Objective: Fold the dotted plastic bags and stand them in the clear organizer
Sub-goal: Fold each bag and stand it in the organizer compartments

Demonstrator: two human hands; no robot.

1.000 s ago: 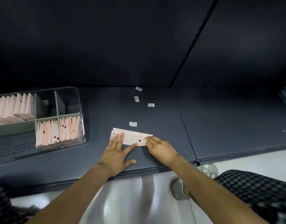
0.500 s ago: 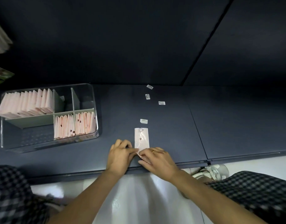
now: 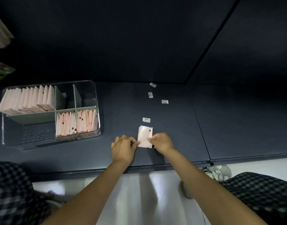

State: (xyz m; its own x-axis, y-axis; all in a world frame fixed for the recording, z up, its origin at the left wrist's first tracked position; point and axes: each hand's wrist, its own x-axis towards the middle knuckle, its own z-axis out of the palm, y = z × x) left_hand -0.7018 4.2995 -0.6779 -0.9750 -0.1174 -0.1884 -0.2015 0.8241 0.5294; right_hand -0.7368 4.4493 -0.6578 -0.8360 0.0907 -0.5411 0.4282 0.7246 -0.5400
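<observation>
L hand (image 3: 123, 147) & R hand (image 3: 162, 142) are both pinching the folded dotted bag (image 3: 144, 136) w/ curled fingers, bag lying flat on the dark surface (image 3: 172, 127) near its 6 o'clock edge. Clear organizer (image 3: 97, 111) is sitting at approx 9 o'clock from it, well apart, holding upright folded bags (image 3: 76, 122). A small label (image 3: 146, 120) is lying just beyond the bag at 12 o'clock.

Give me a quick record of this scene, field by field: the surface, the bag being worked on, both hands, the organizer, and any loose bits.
surface: dark shelf
bag: folded dotted bag, flat on shelf
left hand: pinches the bag's left edge
right hand: pinches the bag's right edge
organizer: clear organizer, left of the hands; folded bags upright in three compartments
loose bits: four small white labels beyond the bag
</observation>
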